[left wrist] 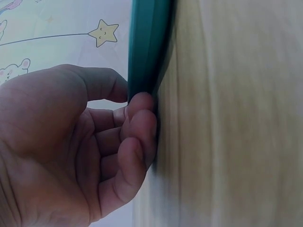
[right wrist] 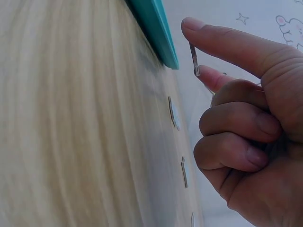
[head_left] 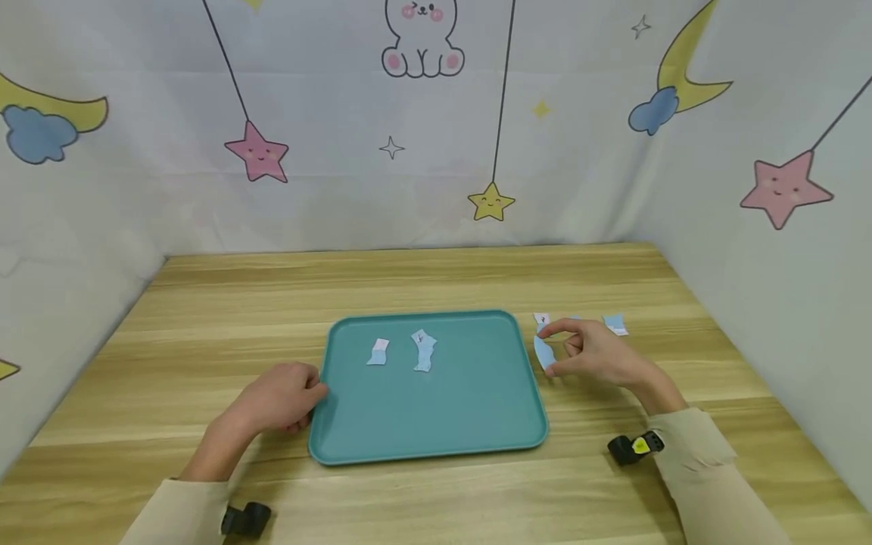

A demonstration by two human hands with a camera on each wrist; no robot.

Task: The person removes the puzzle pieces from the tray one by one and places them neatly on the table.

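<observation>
Head view shows the right hand (head_left: 596, 356), its grip parted by a light-blue piece (head_left: 543, 353) pinched between thumb and forefinger, right beside the teal tray (head_left: 436, 424) on a wooden tabletop (head_left: 436, 499), whose left rim the left hand (head_left: 284, 395) grips.

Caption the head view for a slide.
Right hand pinches a blue piece beside the teal tray; left hand grips the tray's left side.

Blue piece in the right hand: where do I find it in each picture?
Head: the blue piece is right of centre, pinched by the right hand, beside the tray.
Left wrist: not in it.
Right wrist: upper part, right of centre, seen nearly edge-on.
Shared landmark: the tray, in all three.
</observation>
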